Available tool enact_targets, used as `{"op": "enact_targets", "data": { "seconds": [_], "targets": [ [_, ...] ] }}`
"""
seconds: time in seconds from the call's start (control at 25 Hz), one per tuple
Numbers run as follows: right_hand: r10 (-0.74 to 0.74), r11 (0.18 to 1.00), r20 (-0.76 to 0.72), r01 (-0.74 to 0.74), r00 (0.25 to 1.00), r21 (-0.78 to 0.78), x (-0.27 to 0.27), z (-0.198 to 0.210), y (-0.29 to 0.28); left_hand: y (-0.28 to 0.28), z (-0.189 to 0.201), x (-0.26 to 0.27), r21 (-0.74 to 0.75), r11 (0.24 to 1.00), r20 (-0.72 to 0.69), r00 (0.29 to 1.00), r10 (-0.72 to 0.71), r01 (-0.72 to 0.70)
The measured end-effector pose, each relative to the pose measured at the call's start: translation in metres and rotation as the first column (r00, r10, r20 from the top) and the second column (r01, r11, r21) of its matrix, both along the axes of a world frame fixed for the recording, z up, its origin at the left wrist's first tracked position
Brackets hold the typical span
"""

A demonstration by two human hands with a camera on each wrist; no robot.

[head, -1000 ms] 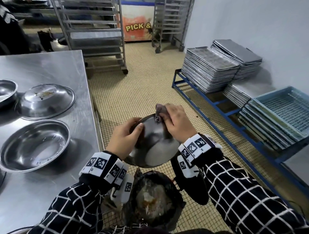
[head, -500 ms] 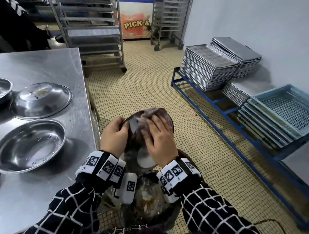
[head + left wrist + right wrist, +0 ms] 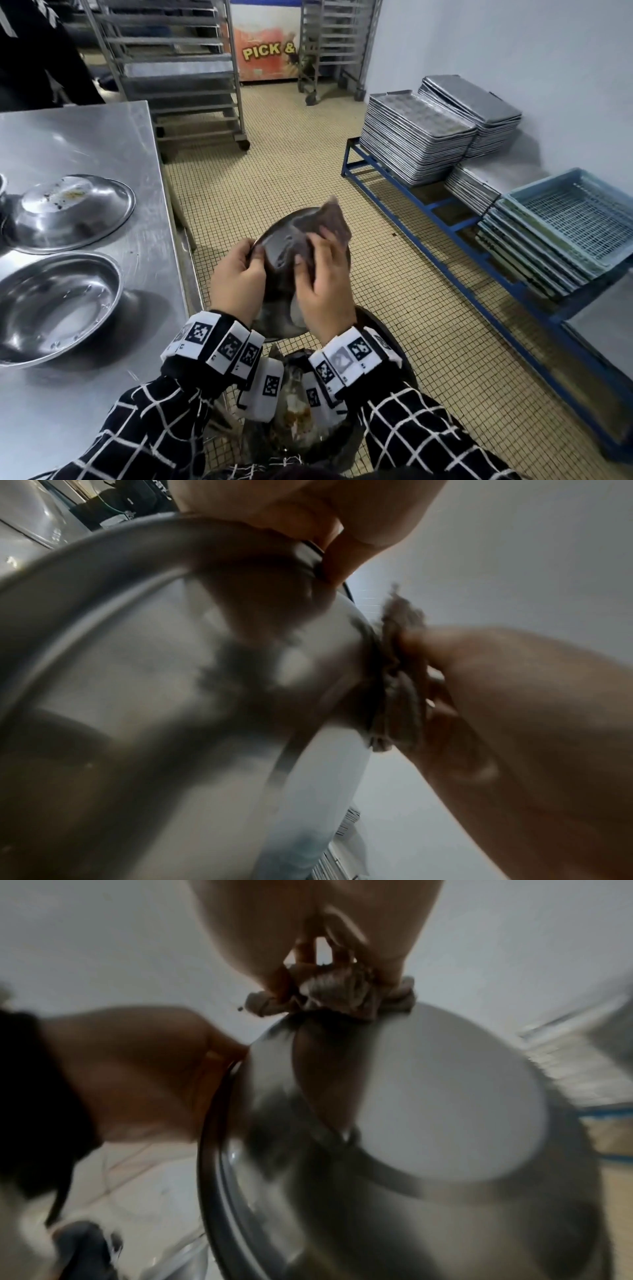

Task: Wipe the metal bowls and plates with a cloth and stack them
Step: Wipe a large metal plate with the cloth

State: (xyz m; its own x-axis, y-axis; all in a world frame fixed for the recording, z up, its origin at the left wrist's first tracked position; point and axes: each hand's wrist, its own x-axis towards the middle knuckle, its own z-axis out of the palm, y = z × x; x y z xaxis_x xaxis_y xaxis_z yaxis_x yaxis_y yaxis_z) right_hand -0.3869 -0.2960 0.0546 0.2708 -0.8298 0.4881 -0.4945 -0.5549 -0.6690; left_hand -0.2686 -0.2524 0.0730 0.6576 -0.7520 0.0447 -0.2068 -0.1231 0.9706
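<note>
A metal bowl (image 3: 281, 253) is held tilted over a bin, its outside facing me. My left hand (image 3: 236, 281) grips its left rim, thumb on the outside. My right hand (image 3: 322, 281) holds a brownish-grey cloth (image 3: 334, 222) against the bowl's upper right side. The left wrist view shows the bowl (image 3: 171, 696) close up with the cloth (image 3: 397, 685) bunched at its edge. The right wrist view shows the cloth (image 3: 335, 996) pinched under my fingers on the bowl (image 3: 428, 1110). On the steel table (image 3: 85, 144) sit an upturned dirty bowl (image 3: 72, 209) and an upright bowl (image 3: 51, 305).
A black-lined bin (image 3: 308, 411) with food waste stands under my hands. Stacked metal trays (image 3: 418, 137) and blue plastic crates (image 3: 565, 219) rest on a blue frame at the right. Wheeled racks (image 3: 171, 68) stand behind the table. Tiled floor lies between.
My right hand has swept the cloth from the bowl's far rim across its outside toward the upper right. The bowl has tilted more upright in my left hand.
</note>
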Motion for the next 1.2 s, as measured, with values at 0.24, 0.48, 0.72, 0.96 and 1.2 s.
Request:
{"op": "enact_targets", "data": {
  "seconds": [0.24,0.48,0.72,0.96,1.2],
  "targets": [
    [-0.183,0.953,0.179,0.130,0.967,0.273,-0.009,0.003,-0.039,0.007,0.010,0.004,-0.148,0.989,-0.002,1.000,0.003,-0.003],
    [-0.509,0.691,0.375,0.108,0.775,0.715,-0.027,-0.040,-0.033,0.003,0.002,0.008,-0.142,0.989,-0.181,0.983,0.017,-0.043],
    [-0.415,0.510,0.334,-0.087,0.846,0.855,-0.046,-0.047,-0.064,0.009,-0.017,0.019,-0.128,0.990,-0.330,0.944,0.017,-0.062],
    [-0.323,0.651,0.343,-0.056,0.882,0.757,-0.061,-0.026,-0.070,0.009,-0.022,0.030,-0.142,0.988,-0.274,0.957,-0.095,0.057],
    [0.108,0.825,0.009,-0.095,0.994,0.557,-0.063,0.015,-0.075,0.006,-0.009,0.017,-0.026,0.930,-0.021,0.930,-0.367,0.366]
  ]
}}
